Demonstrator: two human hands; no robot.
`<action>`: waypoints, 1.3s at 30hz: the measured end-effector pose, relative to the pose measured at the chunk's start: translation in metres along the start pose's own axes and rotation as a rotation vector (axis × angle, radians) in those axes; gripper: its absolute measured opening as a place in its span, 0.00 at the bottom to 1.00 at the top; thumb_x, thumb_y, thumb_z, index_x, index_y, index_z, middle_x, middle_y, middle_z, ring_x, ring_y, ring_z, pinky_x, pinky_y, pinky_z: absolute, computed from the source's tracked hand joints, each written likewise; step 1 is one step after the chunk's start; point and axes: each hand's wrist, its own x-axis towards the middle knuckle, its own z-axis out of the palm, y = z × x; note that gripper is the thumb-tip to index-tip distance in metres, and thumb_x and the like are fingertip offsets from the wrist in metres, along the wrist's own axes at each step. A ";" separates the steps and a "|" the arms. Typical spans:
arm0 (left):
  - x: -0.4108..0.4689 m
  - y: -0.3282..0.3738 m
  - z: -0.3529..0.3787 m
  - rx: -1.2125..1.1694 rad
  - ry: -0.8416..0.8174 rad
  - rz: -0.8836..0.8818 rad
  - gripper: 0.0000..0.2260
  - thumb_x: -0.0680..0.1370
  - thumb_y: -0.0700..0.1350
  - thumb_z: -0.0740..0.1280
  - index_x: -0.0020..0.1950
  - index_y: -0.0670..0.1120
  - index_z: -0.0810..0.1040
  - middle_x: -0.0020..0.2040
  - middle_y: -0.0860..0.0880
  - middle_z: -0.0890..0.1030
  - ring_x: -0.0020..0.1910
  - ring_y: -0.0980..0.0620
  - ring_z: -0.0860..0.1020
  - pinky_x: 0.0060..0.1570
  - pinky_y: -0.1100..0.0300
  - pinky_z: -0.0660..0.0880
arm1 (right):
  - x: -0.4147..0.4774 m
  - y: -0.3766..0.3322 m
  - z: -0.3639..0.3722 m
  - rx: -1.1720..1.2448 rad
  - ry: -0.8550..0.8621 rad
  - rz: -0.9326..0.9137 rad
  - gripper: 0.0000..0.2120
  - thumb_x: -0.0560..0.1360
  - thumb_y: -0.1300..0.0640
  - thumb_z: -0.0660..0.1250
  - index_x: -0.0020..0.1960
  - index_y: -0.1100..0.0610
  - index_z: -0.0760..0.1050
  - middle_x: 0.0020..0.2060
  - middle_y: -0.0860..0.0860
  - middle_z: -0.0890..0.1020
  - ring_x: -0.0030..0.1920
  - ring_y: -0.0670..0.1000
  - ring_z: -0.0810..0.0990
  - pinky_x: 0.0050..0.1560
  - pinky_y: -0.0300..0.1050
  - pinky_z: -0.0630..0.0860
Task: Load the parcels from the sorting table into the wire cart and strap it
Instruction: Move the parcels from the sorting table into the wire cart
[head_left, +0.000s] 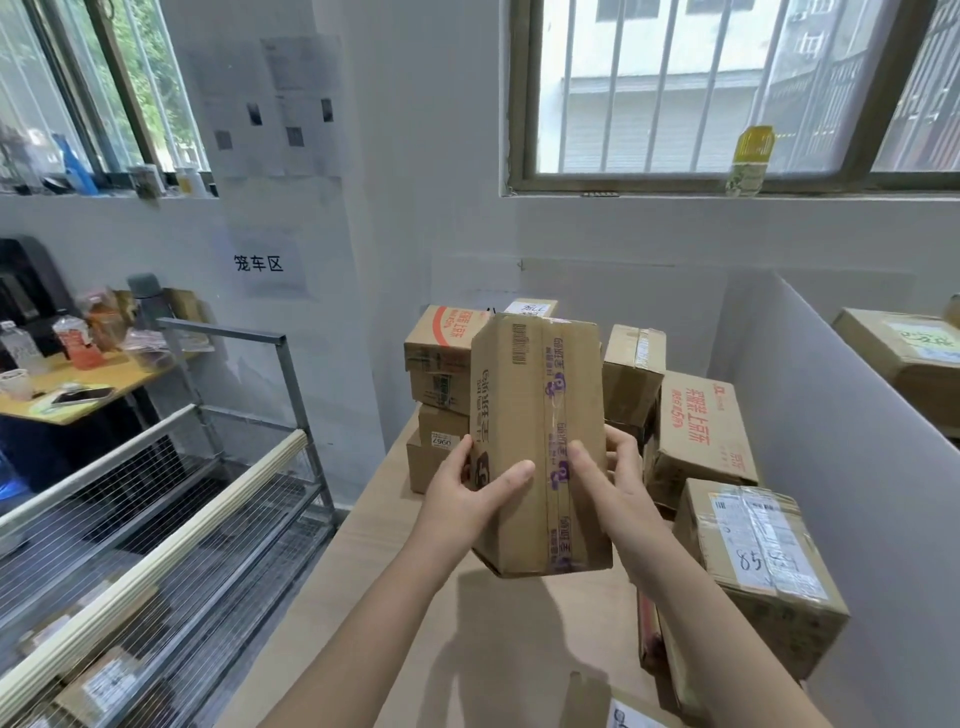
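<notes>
The fingers (511, 475) of both hands are curled round a tall cardboard box (535, 405) with purple tape down its front. The left hand (462, 504) holds its left side and the right hand (623, 493) holds its right side, with the thumbs on the front. The box is up in the air, tipped a little, over the middle of the counter (363, 597).

More parcels sit on the counter: a stack (441, 384) at the far left corner and a row (753, 545) along the right edge. The wire cart (197, 499) stands just beside the counter's left edge, with some parcels low inside it.

The hands hold only the bottom half of the box. I think it could tip or slip on the way to the cart, or bump the cart's top rail (156, 551).
</notes>
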 end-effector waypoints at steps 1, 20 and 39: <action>0.000 -0.001 0.000 -0.025 0.014 -0.002 0.52 0.57 0.72 0.76 0.76 0.53 0.66 0.69 0.56 0.75 0.68 0.56 0.72 0.69 0.51 0.71 | 0.000 -0.001 -0.002 0.040 -0.014 0.015 0.20 0.73 0.32 0.61 0.62 0.34 0.64 0.63 0.48 0.71 0.60 0.48 0.76 0.53 0.50 0.80; -0.005 0.001 -0.019 -0.126 -0.073 0.103 0.29 0.70 0.57 0.76 0.69 0.56 0.74 0.60 0.58 0.81 0.58 0.62 0.79 0.51 0.66 0.78 | 0.010 0.013 -0.011 0.174 -0.143 0.296 0.32 0.73 0.27 0.56 0.60 0.48 0.81 0.64 0.62 0.76 0.67 0.65 0.73 0.66 0.60 0.73; 0.003 -0.034 -0.023 -0.067 0.077 0.114 0.19 0.80 0.47 0.67 0.70 0.49 0.75 0.66 0.55 0.78 0.65 0.61 0.75 0.67 0.60 0.72 | -0.010 0.016 0.014 -0.089 -0.044 -0.028 0.23 0.69 0.37 0.72 0.62 0.40 0.75 0.56 0.41 0.81 0.55 0.44 0.80 0.47 0.37 0.78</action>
